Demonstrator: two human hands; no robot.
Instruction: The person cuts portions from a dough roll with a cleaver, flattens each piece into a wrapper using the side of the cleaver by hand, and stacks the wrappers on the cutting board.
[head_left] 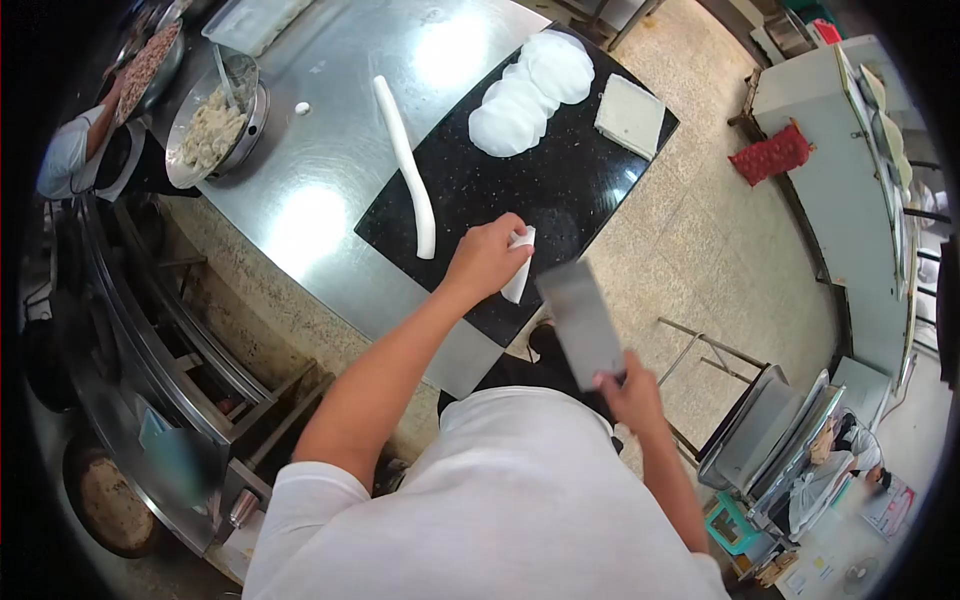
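Observation:
My left hand [488,258] is closed on a short white dough piece [516,284] at the near end of a black speckled slab [465,190]. My right hand [634,395] grips a cleaver [582,325] by its handle. The broad blade, slightly blurred, hangs off the slab's right edge, apart from the dough piece. To the left lies a long white dough rope [407,165], partly on the slab and partly on the metal table. Overlapping thin round dough sheets [530,95] rest toward the far end, beside a pale, flat square item [630,115].
On the metal table [340,120] stands a bowl of pale filling [212,132] with a utensil in it. At far left, another person's arm [98,130] reaches to a pan of reddish bits [150,75]. A red mesh sack [772,155] lies right, and metal trays [745,435] stand lower right.

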